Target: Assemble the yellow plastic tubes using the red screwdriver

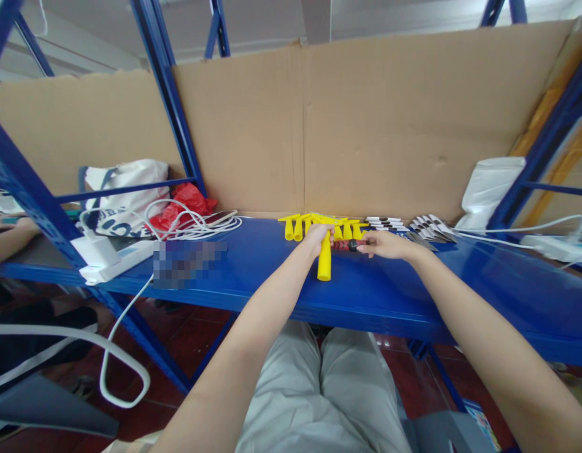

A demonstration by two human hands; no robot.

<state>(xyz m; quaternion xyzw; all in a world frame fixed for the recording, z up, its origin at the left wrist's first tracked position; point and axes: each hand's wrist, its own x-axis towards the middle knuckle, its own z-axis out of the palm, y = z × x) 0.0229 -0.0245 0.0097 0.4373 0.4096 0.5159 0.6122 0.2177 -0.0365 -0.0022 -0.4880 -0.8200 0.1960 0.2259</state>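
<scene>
My left hand [320, 236] is closed around a yellow T-shaped plastic handle [324, 261], its round grip pointing toward me and its crossbar at the far end. Just to the right, the fingers of my right hand [384, 244] pinch the end of a red-and-black tool [348, 245], which looks like a screwdriver; its far tip is hidden near my left hand. Behind both hands, several more yellow T-shaped handles [289, 228] lie in a row, partly covered by my left hand.
Right of the handles lie several flat metal pieces with black-and-white ends [431, 228]. A white plastic bag [491, 189] leans at the right post. White cables [210, 225], a red bag [184, 206] and a power strip [118, 261] sit left. Another person's arm [10, 242] shows far left.
</scene>
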